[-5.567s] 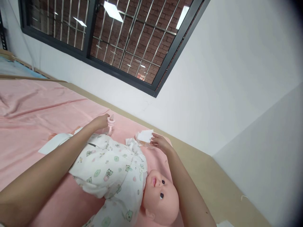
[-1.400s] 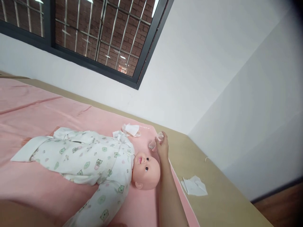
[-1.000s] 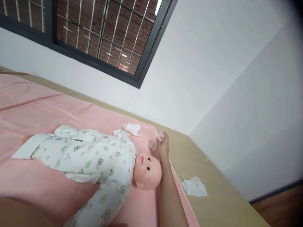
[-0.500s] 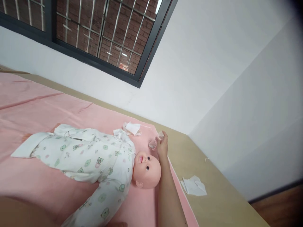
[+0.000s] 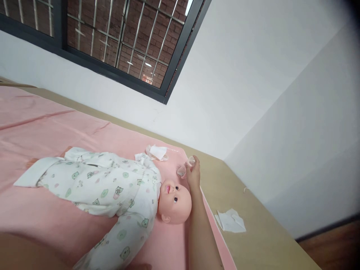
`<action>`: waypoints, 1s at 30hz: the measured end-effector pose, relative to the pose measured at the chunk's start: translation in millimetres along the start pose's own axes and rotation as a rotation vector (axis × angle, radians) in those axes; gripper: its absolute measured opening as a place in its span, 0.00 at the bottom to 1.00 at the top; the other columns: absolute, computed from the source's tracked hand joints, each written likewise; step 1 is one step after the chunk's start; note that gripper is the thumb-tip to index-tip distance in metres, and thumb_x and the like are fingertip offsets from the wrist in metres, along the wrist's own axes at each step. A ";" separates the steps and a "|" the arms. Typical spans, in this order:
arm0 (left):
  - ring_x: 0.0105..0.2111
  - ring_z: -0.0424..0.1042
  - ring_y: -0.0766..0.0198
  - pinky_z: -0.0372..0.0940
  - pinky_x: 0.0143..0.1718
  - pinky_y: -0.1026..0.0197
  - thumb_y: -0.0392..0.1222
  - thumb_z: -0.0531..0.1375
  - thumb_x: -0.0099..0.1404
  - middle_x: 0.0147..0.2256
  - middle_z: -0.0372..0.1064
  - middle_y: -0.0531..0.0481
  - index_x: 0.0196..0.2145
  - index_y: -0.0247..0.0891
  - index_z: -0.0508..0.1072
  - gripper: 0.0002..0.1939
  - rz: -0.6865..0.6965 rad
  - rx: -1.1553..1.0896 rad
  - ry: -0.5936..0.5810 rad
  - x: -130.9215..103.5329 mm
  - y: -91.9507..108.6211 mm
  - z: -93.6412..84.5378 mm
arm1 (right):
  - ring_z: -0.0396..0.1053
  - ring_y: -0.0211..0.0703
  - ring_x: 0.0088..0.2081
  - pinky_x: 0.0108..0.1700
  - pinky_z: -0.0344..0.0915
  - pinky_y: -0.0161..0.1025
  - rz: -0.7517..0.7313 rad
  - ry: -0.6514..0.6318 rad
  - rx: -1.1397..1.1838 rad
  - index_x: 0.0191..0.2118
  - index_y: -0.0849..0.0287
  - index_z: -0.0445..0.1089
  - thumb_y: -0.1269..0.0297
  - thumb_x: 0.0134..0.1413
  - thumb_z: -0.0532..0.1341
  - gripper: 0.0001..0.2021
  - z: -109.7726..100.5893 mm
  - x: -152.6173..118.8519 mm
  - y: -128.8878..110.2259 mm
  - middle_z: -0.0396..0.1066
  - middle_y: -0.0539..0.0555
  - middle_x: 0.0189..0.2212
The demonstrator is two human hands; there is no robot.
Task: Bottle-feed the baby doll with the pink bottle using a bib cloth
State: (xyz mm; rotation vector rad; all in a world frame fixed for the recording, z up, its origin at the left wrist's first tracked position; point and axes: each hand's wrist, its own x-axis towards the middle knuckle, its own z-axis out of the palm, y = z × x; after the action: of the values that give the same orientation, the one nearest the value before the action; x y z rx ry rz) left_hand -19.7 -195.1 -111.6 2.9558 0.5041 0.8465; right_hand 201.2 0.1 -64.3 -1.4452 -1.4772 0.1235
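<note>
A bald baby doll (image 5: pixel 174 206) in white printed clothes lies on its back on a pink sheet (image 5: pixel 165 247). Beyond its head, my right hand (image 5: pixel 194 174) is closed around a small clear, rounded container (image 5: pixel 191 161). Close beside those fingers is another clear, shiny piece (image 5: pixel 181 171); whether it joins the container I cannot tell. Near the doll's far sleeve lies a clear wrapper with a white piece (image 5: pixel 158 152) on it. A blurred part of my left arm (image 5: pixel 28 252) fills the lower left corner. Only a sliver of my left hand (image 5: pixel 142 267) shows at the bottom edge, its fingers mostly hidden.
A folded white tissue (image 5: pixel 231 220) lies on the tan tabletop (image 5: pixel 261 236), right of the sheet. White walls (image 5: pixel 247 75) meet in a corner behind the table. A dark-framed window (image 5: pixel 118 71) with metal bars is above. A small pale hook-shaped item (image 5: pixel 246 189) sits near the table's edge.
Almost nothing differs. My right hand stays at the same spot with the clear container, its fingers shifted only very slightly.
</note>
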 end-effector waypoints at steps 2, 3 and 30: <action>0.42 0.73 0.58 0.68 0.34 0.59 0.44 0.56 0.64 0.44 0.74 0.54 0.42 0.40 0.76 0.12 -0.030 0.005 0.007 29.6 -26.7 8.8 | 0.63 0.51 0.49 0.52 0.59 0.48 0.000 -0.006 -0.004 0.61 0.58 0.54 0.54 0.52 0.54 0.30 0.2 0.4 0.6 0.60 0.63 0.52; 0.41 0.73 0.60 0.67 0.34 0.61 0.42 0.56 0.64 0.44 0.74 0.54 0.41 0.39 0.76 0.12 -0.040 0.007 0.010 43.5 -39.6 13.6 | 0.63 0.51 0.48 0.52 0.59 0.48 -0.001 -0.008 -0.006 0.61 0.58 0.54 0.55 0.52 0.53 0.30 0.3 0.6 0.8 0.60 0.63 0.52; 0.32 0.74 0.66 0.67 0.32 0.66 0.25 0.50 0.62 0.32 0.77 0.57 0.34 0.35 0.77 0.17 0.021 -0.121 -0.153 104.1 -126.3 71.2 | 0.66 0.51 0.44 0.50 0.62 0.50 0.032 -0.032 -0.055 0.61 0.55 0.54 0.60 0.50 0.53 0.30 7.0 13.3 5.6 0.61 0.61 0.47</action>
State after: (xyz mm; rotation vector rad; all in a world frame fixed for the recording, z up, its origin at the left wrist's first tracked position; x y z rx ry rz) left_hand 62.7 -38.3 -133.3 2.8889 0.4004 0.6217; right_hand 203.5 16.0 -64.0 -1.5181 -1.4937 0.1274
